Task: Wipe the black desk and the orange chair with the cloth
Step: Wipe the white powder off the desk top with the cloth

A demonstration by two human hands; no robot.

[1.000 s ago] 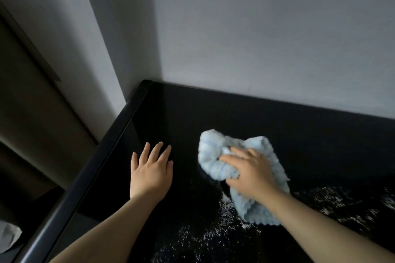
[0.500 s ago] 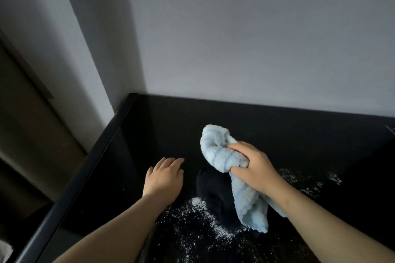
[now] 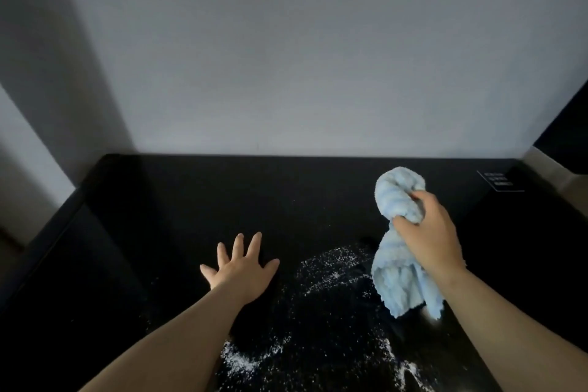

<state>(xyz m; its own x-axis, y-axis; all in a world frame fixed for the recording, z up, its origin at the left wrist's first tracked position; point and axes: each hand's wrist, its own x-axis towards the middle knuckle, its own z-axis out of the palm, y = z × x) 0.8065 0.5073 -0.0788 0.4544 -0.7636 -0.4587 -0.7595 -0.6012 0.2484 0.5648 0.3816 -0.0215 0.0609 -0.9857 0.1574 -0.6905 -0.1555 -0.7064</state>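
Gripping the bunched cloth (image 3: 399, 200) above the bench (image 3: 191, 200), the right hand (image 3: 429, 232) curls its fingers tight round it. The left hand (image 3: 243, 270) rests flat, fingers spread. The cloth's dangling tail could scatter white powder (image 3: 331, 267) over the bench's near edge.

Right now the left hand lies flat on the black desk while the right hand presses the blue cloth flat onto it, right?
Not quite. The head view shows the right hand gripping the blue cloth bunched up, not pressing it flat. The left hand does lie flat on the black desk.
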